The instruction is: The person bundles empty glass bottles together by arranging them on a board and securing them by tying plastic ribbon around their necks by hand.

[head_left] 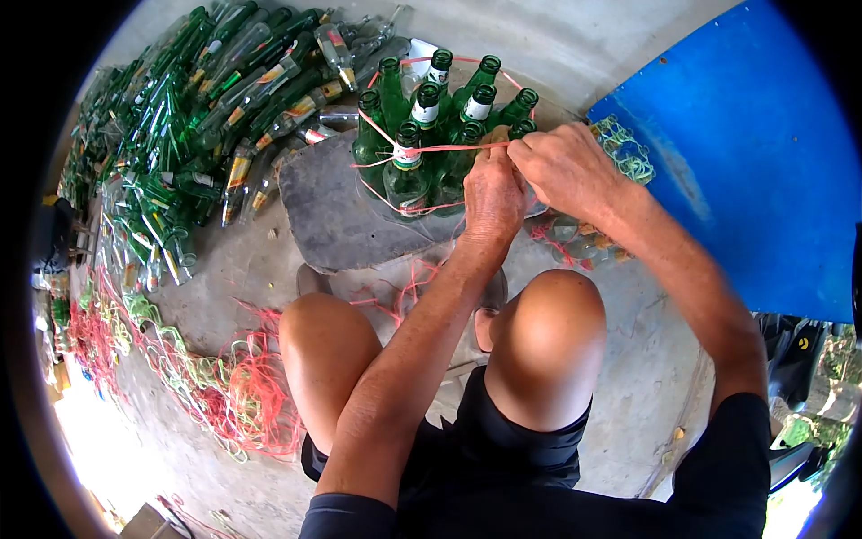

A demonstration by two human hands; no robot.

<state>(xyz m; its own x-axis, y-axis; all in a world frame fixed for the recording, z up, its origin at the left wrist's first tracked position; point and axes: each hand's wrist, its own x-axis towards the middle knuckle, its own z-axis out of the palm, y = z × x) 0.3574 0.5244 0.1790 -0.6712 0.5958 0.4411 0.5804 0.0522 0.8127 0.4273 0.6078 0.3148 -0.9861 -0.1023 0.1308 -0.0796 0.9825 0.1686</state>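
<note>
Several green glass bottles (407,180) stand upright in a tight cluster on a dark flat slab (323,220). Pink twine (449,147) runs round the bottle necks, and a lower loop passes round their bodies. My left hand (494,189) is at the right front of the cluster, its fingers closed on the pink twine. Touching or nearly touching it, my right hand (567,166) is closed beside a bottle neck, where the twine runs into its fingers. The fingertips of both hands are partly hidden.
A large heap of green and clear bottles (162,153) lies at the left. Tangled pink and green twine (256,386) is on the floor at the lower left. A blue panel (736,162) stands at the right, with more green twine (626,151) beside it.
</note>
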